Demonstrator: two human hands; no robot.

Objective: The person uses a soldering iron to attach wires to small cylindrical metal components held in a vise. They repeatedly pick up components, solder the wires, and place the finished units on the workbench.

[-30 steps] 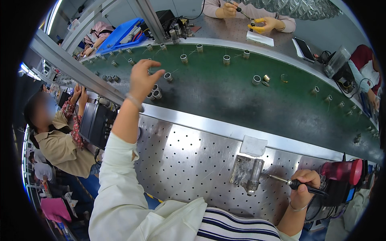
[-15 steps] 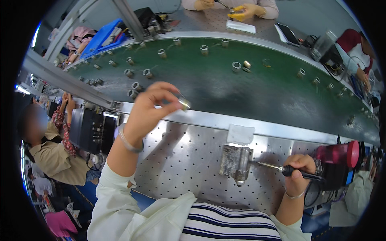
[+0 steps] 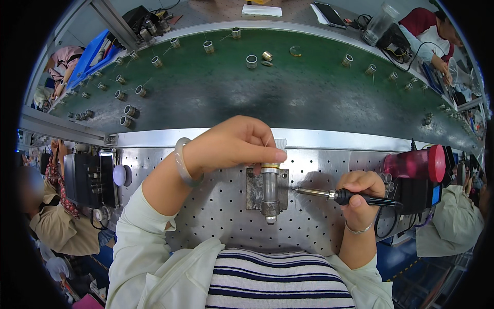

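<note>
My left hand (image 3: 234, 144) pinches a small metal cylinder (image 3: 269, 167) with a yellowish band, between thumb and fingers. It meets the far end of a round metal holder (image 3: 270, 188), though the fingers partly hide the contact. The holder lies on a worn dark metal plate (image 3: 253, 193) on the bench. In my right hand (image 3: 364, 186), fingers wrapped round its black handle, is a soldering iron (image 3: 339, 195). The iron's tip points left and stops a short way right of the holder, apart from it.
Beyond the perforated metal bench (image 3: 206, 216) runs a green belt (image 3: 190, 77) with several scattered metal cylinders. A pink-red container (image 3: 414, 165) and a black box (image 3: 411, 195) stand at right. At left is a dark device (image 3: 82, 177). Other people sit on both sides.
My left hand has come from over the belt's near edge down and right to the holder, bringing the metal cylinder. The soldering iron stays in my right hand. The view has shifted.
</note>
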